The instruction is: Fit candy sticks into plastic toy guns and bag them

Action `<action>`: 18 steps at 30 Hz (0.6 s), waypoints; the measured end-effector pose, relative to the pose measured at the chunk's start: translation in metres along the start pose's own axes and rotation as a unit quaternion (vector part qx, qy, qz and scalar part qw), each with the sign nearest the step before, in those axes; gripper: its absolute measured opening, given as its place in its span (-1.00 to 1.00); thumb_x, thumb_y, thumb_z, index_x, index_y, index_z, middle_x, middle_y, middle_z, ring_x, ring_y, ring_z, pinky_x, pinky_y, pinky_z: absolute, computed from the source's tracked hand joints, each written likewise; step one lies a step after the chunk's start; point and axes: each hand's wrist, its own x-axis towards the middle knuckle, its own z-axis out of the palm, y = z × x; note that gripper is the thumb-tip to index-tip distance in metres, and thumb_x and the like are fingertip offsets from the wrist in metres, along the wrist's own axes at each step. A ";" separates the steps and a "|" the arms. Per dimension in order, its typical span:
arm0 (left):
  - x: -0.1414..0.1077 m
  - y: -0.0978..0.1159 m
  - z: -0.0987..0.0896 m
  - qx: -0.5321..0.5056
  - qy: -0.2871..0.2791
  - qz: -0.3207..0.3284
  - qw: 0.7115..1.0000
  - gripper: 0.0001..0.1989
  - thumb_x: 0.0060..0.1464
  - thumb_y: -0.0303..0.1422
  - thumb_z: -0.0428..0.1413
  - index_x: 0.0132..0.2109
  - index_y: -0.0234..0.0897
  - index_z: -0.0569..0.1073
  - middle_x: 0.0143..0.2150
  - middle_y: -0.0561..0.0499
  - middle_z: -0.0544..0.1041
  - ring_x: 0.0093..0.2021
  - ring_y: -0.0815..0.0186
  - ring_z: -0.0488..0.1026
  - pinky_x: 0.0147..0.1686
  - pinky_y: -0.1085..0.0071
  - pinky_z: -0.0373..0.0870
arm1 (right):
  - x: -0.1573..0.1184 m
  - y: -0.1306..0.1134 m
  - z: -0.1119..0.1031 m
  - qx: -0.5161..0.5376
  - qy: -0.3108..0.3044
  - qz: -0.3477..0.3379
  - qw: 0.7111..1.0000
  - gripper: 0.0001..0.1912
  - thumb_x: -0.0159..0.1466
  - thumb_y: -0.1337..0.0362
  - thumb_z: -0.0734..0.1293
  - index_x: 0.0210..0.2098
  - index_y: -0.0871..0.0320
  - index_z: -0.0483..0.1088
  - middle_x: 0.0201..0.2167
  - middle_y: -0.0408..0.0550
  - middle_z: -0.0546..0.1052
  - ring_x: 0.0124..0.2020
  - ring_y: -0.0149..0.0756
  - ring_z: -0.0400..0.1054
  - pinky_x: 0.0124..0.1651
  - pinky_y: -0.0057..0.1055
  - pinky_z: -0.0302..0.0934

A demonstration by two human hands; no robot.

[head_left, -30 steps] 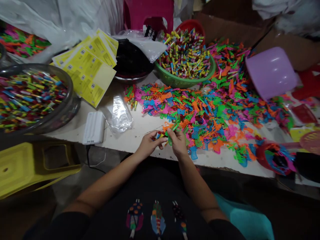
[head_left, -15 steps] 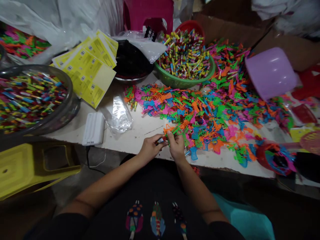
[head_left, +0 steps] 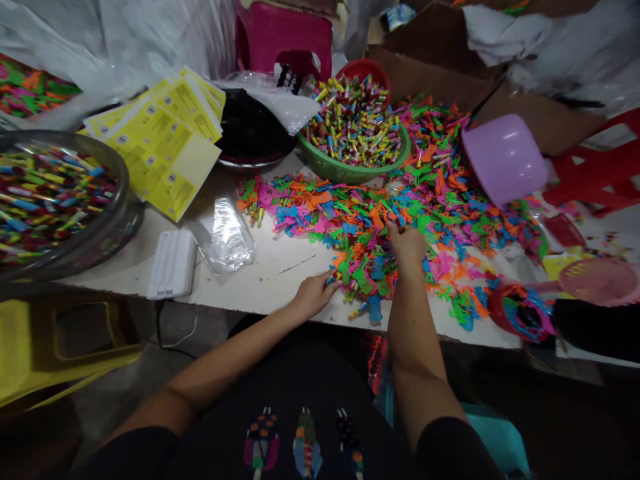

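Observation:
My left hand [head_left: 315, 295] is closed at the table's front edge, pinching a small tube-like piece [head_left: 330, 280] with a bluish part, mostly covered by the fingers. My right hand [head_left: 409, 248] reaches into the heap of small plastic toy guns [head_left: 350, 213], which are orange, green, blue and pink. Its fingers stretch forward onto the toys, and the tips are partly hidden among them. A blue toy gun [head_left: 375, 309] lies near the front edge between my forearms, beside a small yellow-and-blue tube [head_left: 358, 311].
A green basin [head_left: 340, 175] of wrapped small tubes stands behind the heap. On the left are a clear tub [head_left: 131, 193], yellow printed sheets [head_left: 165, 157], plastic bags [head_left: 227, 233] and a white power bank [head_left: 173, 263]. A purple basin [head_left: 507, 160] and red cup [head_left: 500, 313] stand right.
My right hand has left my left hand and moved right and forward into the heap. My left hand has shifted slightly right, still pinching the small piece. The view has turned a little rightward.

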 end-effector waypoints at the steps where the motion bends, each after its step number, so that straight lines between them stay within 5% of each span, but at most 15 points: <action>1: -0.001 0.002 -0.002 0.000 0.015 0.003 1.000 -0.69 0.00 -0.23 0.05 -0.09 -0.18 0.46 -0.56 0.05 0.45 -0.51 0.32 0.36 -0.45 0.49 0.19 | 0.005 0.001 0.003 -0.006 -0.010 0.000 1.000 -0.67 0.06 0.04 0.25 -0.52 0.22 0.40 -0.54 0.08 0.42 -0.39 -0.10 0.31 -0.28 -0.13 0.16; 3: -0.002 0.001 -0.008 -0.009 0.054 0.009 0.998 -0.72 -0.03 -0.25 0.08 -0.14 -0.18 0.49 -0.48 0.02 0.49 -0.45 0.30 0.39 -0.41 0.49 0.21 | 0.007 0.001 0.006 0.014 0.018 -0.018 1.000 -0.73 0.07 0.12 0.24 -0.53 0.21 0.39 -0.54 0.06 0.42 -0.40 -0.14 0.31 -0.28 -0.15 0.18; 5: -0.004 -0.006 -0.015 -0.035 0.075 0.001 0.997 -0.75 -0.05 -0.25 0.10 -0.19 -0.19 0.50 -0.41 0.00 0.51 -0.38 0.29 0.40 -0.36 0.48 0.24 | 0.004 0.000 0.005 0.068 0.111 -0.054 0.990 -0.72 0.11 0.14 0.19 -0.52 0.21 0.39 -0.52 0.02 0.42 -0.40 -0.20 0.31 -0.26 -0.18 0.20; 8: -0.005 -0.021 -0.019 -0.118 0.047 -0.042 0.991 -0.72 -0.02 -0.21 0.07 -0.20 -0.26 0.47 -0.33 -0.03 0.52 -0.36 0.32 0.41 -0.33 0.46 0.28 | -0.007 -0.005 -0.001 0.188 0.256 -0.112 0.942 -0.68 0.16 0.10 0.14 -0.46 0.20 0.37 -0.49 -0.04 0.41 -0.41 -0.29 0.33 -0.26 -0.27 0.23; 10: -0.005 -0.025 -0.019 -0.201 0.022 -0.077 0.976 -0.67 0.00 -0.18 0.04 -0.16 -0.31 0.43 -0.30 -0.04 0.51 -0.45 0.40 0.40 -0.41 0.49 0.28 | -0.017 -0.010 -0.004 0.279 0.289 -0.140 0.905 -0.67 0.20 0.08 0.12 -0.36 0.19 0.36 -0.47 -0.08 0.41 -0.46 -0.35 0.35 -0.33 -0.32 0.27; 14: -0.004 -0.012 -0.024 -0.339 -0.005 -0.130 0.932 -0.58 -0.04 -0.10 0.06 -0.12 -0.34 0.38 -0.27 -0.07 0.49 -0.60 0.52 0.31 -0.73 0.61 0.01 | -0.057 -0.016 -0.007 0.329 0.252 -0.255 0.873 -0.76 0.22 0.15 0.15 -0.27 0.13 0.35 -0.38 -0.07 0.46 -0.33 -0.31 0.41 -0.26 -0.29 0.32; 18: -0.002 0.005 -0.038 -0.422 0.001 -0.139 0.896 -0.56 -0.11 -0.09 0.12 -0.18 -0.35 0.39 -0.36 -0.05 0.49 -0.60 0.52 0.32 -0.78 0.62 -0.11 | -0.113 -0.009 -0.002 0.271 0.083 -0.477 0.832 -0.83 0.10 0.33 0.29 -0.27 0.08 0.38 -0.23 -0.03 0.49 -0.19 -0.29 0.39 -0.17 -0.30 0.32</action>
